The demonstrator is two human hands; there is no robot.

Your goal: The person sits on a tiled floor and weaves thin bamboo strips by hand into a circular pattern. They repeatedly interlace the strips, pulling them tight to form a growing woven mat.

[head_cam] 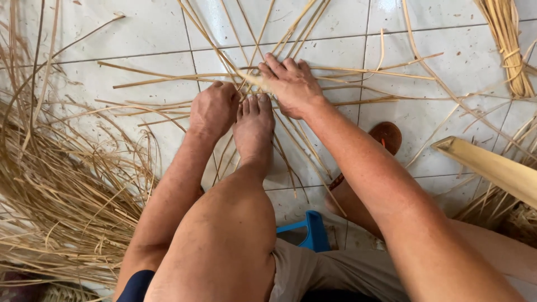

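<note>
Long pale bamboo strips (168,78) lie crossed on the white tiled floor (140,33), fanning out from a point just beyond my bare foot (254,126), which presses down on them. My left hand (212,109) is curled knuckles-up over the strips at the left of the foot. My right hand (291,84) lies flat with fingers pointing away and left, pinching strips at the crossing point.
A large loose heap of thin strips (56,196) covers the floor at the left. A tied bundle of strips (509,45) lies at the top right. A wide split bamboo piece (492,168) juts in from the right. A brown sandal (386,137) and a blue stool (310,229) sit beneath me.
</note>
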